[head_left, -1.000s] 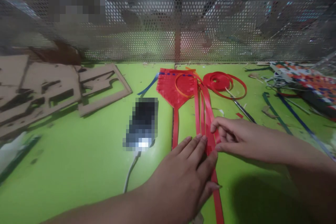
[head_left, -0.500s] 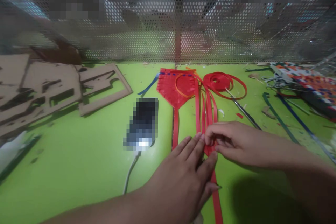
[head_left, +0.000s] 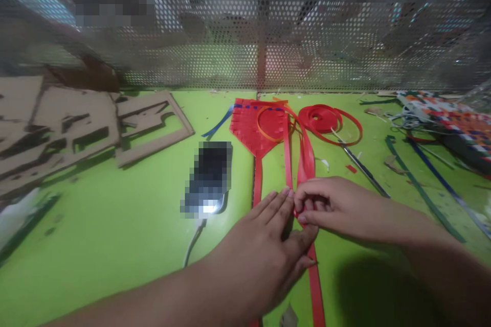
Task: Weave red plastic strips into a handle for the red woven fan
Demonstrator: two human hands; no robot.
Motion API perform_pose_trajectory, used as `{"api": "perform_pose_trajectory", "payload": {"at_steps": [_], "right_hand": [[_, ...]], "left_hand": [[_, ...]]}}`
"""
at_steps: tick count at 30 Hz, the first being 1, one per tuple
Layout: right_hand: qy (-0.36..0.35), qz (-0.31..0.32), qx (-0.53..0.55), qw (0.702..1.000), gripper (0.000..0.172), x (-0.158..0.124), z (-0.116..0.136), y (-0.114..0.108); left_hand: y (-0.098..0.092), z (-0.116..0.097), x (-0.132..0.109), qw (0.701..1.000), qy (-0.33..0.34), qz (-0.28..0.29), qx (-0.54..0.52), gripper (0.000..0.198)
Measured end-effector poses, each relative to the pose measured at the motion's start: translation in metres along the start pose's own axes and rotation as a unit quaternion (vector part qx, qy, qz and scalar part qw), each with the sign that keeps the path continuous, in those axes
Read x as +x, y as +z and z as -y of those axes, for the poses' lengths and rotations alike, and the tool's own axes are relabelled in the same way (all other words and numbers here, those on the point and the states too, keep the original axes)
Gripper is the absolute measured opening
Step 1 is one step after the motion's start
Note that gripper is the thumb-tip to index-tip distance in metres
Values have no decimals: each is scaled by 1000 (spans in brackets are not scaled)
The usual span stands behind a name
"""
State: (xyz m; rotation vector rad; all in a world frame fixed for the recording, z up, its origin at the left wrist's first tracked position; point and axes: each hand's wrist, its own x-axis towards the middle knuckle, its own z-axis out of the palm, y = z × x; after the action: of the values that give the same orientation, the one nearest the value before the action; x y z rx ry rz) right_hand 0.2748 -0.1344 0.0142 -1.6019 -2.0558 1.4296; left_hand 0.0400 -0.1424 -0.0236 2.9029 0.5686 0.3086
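My left hand [head_left: 264,245] lies palm down with its fingers stretched out, pressing beside flat red strips [head_left: 306,161] on the table. Close against it, my right hand [head_left: 326,199] has its fingers curled and pinched on the red strips; the exact spot of contact is partly hidden by the fingers. One long red strip [head_left: 316,291] runs from beneath the hands toward the near edge. Farther back lies a woven red piece [head_left: 243,127] with a pointed lower end and a blue strip [head_left: 217,122] threaded along its top. An orange strip loop [head_left: 260,130] rests on it.
A coil of red strip [head_left: 318,118] and a thin pen-like tool [head_left: 366,170] lie right of centre. At left are a blurred phone [head_left: 209,173] with a white cable [head_left: 192,242] and cut cardboard frames [head_left: 153,145]. A multicoloured woven piece [head_left: 456,120] is far right; perforated metal [head_left: 226,56] stands behind.
The red strips above my right hand have drawn together and twisted into a narrower bundle. Both hands have shifted slightly; my right fingers are now more tightly curled.
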Motion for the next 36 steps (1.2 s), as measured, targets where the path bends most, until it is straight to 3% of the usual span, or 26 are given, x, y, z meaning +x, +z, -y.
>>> {"api": "perform_pose_trajectory", "payload": {"at_steps": [5, 8, 14, 23, 30, 36], "right_hand": [[8, 0, 14, 1000, 6, 0, -1, 0], [10, 2, 11, 1000, 11, 1, -3, 0], [18, -5, 19, 1000, 13, 1, -3, 0], [16, -3, -2, 1000, 14, 0, -4, -2], [19, 4, 15, 1000, 13, 1, -6, -2], [29, 0, 2, 1000, 17, 2, -8, -1]], "left_hand": [[-9, 6, 3, 996, -25, -49, -67, 38], [-9, 13, 5, 995, -20, -79, -54, 37], [-3, 16, 5, 999, 8, -49, -22, 45], [-6, 12, 9, 998, -12, 22, -60, 48], [-18, 19, 8, 998, -16, 25, -63, 45], [-7, 26, 7, 999, 34, -29, -20, 43]]}}
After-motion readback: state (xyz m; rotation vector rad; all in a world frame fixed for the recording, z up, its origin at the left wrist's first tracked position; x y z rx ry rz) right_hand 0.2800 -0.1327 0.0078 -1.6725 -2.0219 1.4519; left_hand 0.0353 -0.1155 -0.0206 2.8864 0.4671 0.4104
